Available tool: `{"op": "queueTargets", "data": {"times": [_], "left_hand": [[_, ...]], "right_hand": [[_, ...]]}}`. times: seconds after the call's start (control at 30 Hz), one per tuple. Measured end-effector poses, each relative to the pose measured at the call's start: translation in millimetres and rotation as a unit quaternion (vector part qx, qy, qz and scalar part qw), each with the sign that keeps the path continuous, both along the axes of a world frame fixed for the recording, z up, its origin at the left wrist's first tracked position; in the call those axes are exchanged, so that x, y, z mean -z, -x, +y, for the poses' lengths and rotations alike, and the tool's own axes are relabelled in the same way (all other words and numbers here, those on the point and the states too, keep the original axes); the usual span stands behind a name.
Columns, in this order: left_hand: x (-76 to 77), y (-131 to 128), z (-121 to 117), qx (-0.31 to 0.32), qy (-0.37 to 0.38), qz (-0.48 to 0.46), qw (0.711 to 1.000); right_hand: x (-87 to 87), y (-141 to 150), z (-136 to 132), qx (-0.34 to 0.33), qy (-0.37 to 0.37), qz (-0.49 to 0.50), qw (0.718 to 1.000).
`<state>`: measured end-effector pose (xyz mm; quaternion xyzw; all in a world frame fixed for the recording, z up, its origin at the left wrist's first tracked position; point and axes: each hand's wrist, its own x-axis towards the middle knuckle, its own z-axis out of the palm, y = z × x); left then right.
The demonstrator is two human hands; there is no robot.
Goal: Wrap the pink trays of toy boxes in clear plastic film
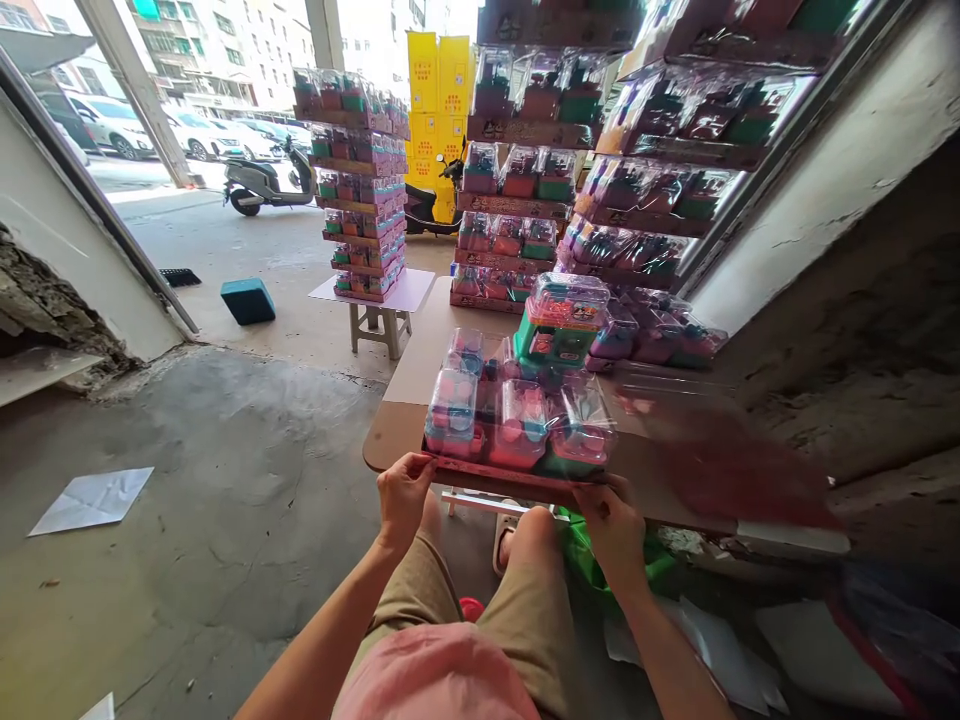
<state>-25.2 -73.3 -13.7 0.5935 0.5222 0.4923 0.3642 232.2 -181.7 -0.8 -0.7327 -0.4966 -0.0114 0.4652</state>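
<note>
At the table's near edge sits a shallow display tray (510, 478) of clear-lidded plastic boxes with pink, purple and green bases. My left hand (403, 497) pinches its front left corner between thumb and fingers. Around the front right corner, my right hand (613, 530) is closed on the tray, its fingertips partly hidden. In the front row stand a pink box (453, 412), a second pink box (523, 425) and a green-based box (581, 425). Another green box (559, 325) with a clear lid stands higher, on or behind the boxes at the back; its support is hidden.
Tall stacks of similar filled trays (517, 190) rise behind the table (405, 400). Another stack (360, 190) stands on a stool (379, 330). Dark red sheets (742, 460), blurred, lie at right. A green bag (592, 555) is under the table; a blue block (247, 301) lies on the floor.
</note>
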Motion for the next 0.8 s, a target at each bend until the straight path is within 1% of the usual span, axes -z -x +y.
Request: {"op": "queueTargets", "data": {"times": [0.23,0.53,0.67,0.8], "left_hand": [[-4.4,-1.6,-1.8,-0.002,-0.010,0.013,1.000],[-1.8,-3.4,-1.2,-0.007,-0.014,0.029,0.999],[-1.1,-3.7,-1.4,-0.018,-0.016,0.036,0.999],[-2.4,-3.2,-1.9,-0.019,-0.018,0.042,0.999]], "right_hand": [[-0.3,-1.5,0.2,-0.007,-0.010,0.007,1.000],[2.7,-2.3,1.2,-0.005,-0.023,0.020,1.000],[5.6,-3.9,1.6,-0.004,-0.019,0.023,1.000],[4.5,-4.1,1.4,-0.008,-0.012,0.030,0.999]]}}
